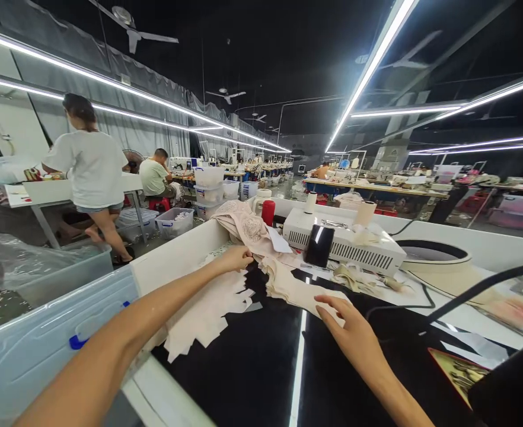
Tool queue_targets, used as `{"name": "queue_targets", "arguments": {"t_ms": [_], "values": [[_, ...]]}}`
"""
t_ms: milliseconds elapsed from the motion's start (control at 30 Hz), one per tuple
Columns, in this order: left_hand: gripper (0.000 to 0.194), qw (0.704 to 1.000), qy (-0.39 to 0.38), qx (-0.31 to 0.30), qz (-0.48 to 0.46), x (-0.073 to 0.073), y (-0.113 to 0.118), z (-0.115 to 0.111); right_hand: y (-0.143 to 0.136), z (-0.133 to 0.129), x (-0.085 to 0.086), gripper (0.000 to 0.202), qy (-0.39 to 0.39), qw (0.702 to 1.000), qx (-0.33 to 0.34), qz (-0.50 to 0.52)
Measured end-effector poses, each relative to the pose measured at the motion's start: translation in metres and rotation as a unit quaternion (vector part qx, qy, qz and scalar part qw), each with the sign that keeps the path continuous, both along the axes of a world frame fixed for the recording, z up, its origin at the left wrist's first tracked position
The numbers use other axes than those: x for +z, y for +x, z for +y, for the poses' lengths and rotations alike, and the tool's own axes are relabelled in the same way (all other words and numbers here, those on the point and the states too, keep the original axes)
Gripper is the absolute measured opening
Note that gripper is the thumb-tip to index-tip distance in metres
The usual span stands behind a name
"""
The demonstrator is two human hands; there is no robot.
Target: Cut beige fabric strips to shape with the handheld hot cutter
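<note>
My left hand [236, 259] reaches to the far end of a spread of cream fabric pieces [208, 305] with jagged edges. Its fingers are curled together, and whatever they pinch is hidden. My right hand [350, 329] is open, thumb and fingers apart, over the near end of a layered stack of cream fabric strips [295, 289]; I cannot tell how firmly it touches. Both lots of fabric lie on a glossy black tabletop [252, 367]. Beyond my left hand, a beige lace garment piece [244, 222] drapes over the table's raised edge.
Behind the strips stand a white vented machine box [345, 240], a black phone [319, 246] and a red thread cone [268, 212]. A black cable arm [475, 290] crosses the right side. A blue-lidded plastic bin [57, 350] adjoins the left edge. Two people [90, 166] are at the left.
</note>
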State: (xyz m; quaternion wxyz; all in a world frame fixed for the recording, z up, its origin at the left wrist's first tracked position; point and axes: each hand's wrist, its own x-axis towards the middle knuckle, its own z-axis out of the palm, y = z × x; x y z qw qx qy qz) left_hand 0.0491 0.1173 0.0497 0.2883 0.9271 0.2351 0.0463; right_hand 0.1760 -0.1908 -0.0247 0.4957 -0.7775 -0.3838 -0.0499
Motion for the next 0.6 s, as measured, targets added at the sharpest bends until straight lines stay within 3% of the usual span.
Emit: {"name": "queue_targets", "arguments": {"t_ms": [133,267,433,600], "values": [[0.033,0.995,0.071,0.04,0.056,0.012,-0.059,0.027,-0.042,-0.013,-0.001,0.039,0.004,0.999,0.042,-0.003],[0.035,0.987,0.11,0.079,0.088,-0.001,-0.1,0.027,-0.07,-0.02,-0.006,0.035,0.027,0.993,0.102,-0.054],[0.036,0.987,0.108,0.104,0.064,-0.019,-0.114,0.02,-0.088,-0.025,-0.006,0.025,-0.004,0.983,0.169,-0.073],[0.035,0.992,0.076,0.103,0.005,-0.024,-0.119,0.026,-0.103,-0.032,-0.004,0.025,-0.044,0.977,0.204,-0.033]]}}
